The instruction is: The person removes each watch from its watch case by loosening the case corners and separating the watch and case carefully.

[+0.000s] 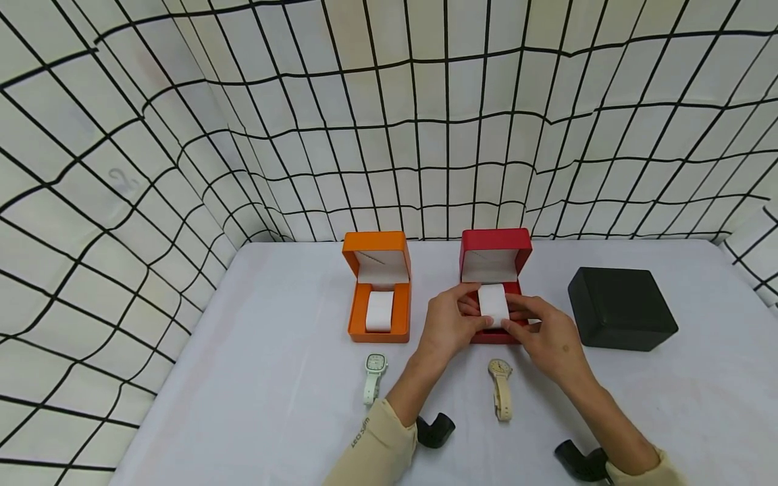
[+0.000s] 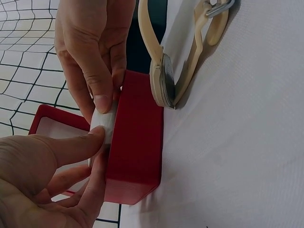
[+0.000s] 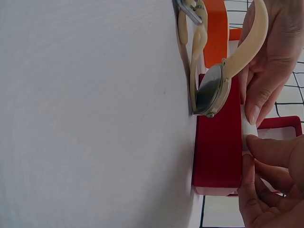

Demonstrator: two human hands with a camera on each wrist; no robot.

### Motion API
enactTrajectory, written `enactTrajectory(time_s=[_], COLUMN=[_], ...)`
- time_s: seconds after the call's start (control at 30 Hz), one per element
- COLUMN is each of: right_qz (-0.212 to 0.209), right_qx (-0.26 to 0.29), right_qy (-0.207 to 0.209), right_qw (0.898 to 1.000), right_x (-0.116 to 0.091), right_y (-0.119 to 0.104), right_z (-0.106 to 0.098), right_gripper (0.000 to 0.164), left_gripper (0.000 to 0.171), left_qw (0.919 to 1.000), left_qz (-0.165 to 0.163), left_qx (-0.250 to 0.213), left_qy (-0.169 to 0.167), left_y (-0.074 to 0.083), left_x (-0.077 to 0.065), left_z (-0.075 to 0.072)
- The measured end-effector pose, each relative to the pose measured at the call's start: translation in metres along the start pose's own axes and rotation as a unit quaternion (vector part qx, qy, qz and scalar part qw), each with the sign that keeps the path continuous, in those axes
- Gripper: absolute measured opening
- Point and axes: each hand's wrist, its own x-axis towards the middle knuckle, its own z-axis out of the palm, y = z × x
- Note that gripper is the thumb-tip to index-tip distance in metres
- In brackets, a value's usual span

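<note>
Left hand [image 1: 446, 317]: nearest its own wrist camera; thumb and fingers pinch the near-left side of the white cushion.
Right hand [image 1: 550, 337]: pinches the same white cushion from the right, so both hands share one grasp.
White cushion [image 1: 494, 305]: inside the lower half of the red box, with nothing strapped round it. Whether it is fully seated is hidden by the fingers, and one moment cannot show whether it is being lifted out or pressed in.
Red box [image 2: 135, 137]: lid raised, on the table [image 1: 273, 378]; this is where the work is in hand.
Cream watch [image 1: 500, 385]: lies just in front of the red box, dial end toward it, untouched by either hand.
Orange box [image 1: 379, 337]: left of the red box, well apart from it, lid also up; its own pale cushion [image 1: 379, 310] sits bare inside.
Mint watch [image 1: 373, 379]: lies in front of the orange box, outside it.
Black box [image 1: 623, 307]: right of the red box, apparently closed; contents cannot be told.
Done so far: two boxes stand open.
Left, as I judge it: neither watch is on a cushion, so the job looks at an early stage.
</note>
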Motion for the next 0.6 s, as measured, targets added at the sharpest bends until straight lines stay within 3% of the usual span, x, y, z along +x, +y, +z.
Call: enactTrajectory(time_s=[0.6], right_qz=[-0.004], right_qx=[-0.016], right_qy=[0.009], right_qw=[1.000], right_x=[0.0024], right_y=[0.0003], right_z=[0.0020], right_gripper=[0.046], left_gripper=[0.057], left_qw=[1.0000], left_qz=[-0.006], left_qx=[0.007], left_qy=[0.003], left_y=[-0.0011], left_x=[0.0034], left_z=[0.0028])
